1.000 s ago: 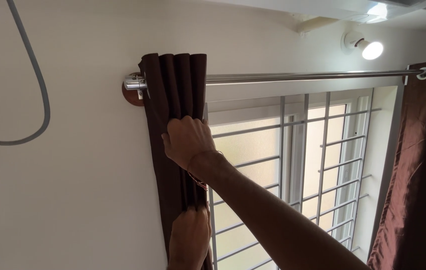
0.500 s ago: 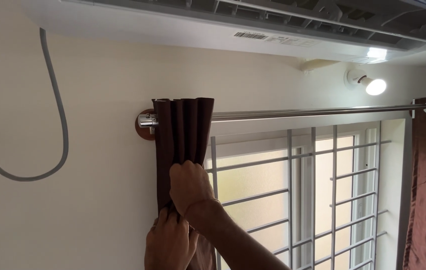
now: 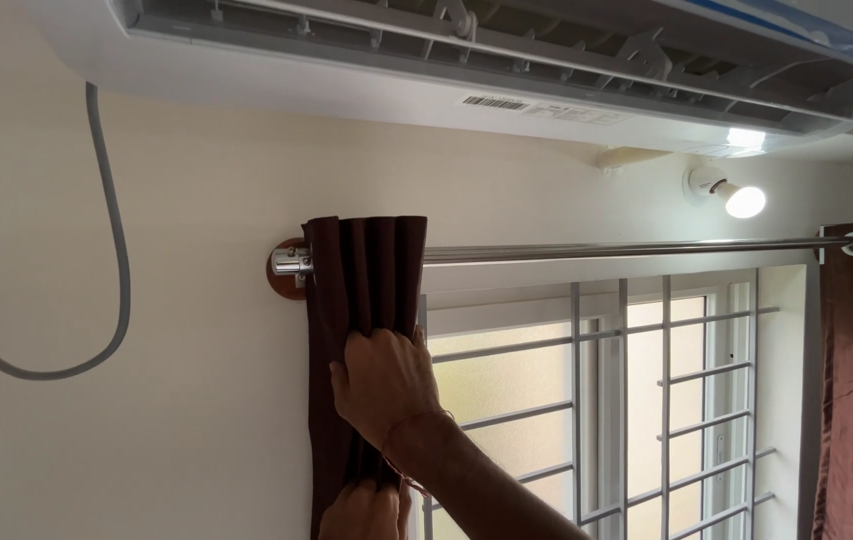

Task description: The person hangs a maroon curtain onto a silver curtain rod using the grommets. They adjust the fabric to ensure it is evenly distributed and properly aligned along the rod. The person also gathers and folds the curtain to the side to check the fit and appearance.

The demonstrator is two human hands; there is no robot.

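Gripping the bunched brown curtain [image 3: 361, 290] below the rod [image 3: 636, 248]: right hand [image 3: 381, 385] clenching the folds, left hand [image 3: 361, 510] pinching lower. Likely handling soft, light, slippery.

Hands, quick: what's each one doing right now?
Right hand: closed, gripping the gathered dark brown fabric curtain.
Left hand: on the same curtain lower down, mostly cut off; grip cannot be told.

A dark brown curtain [image 3: 364, 300] hangs on a silver rod [image 3: 626, 249] against a cream wall [image 3: 196, 420], beneath a white air conditioner [image 3: 446, 90].
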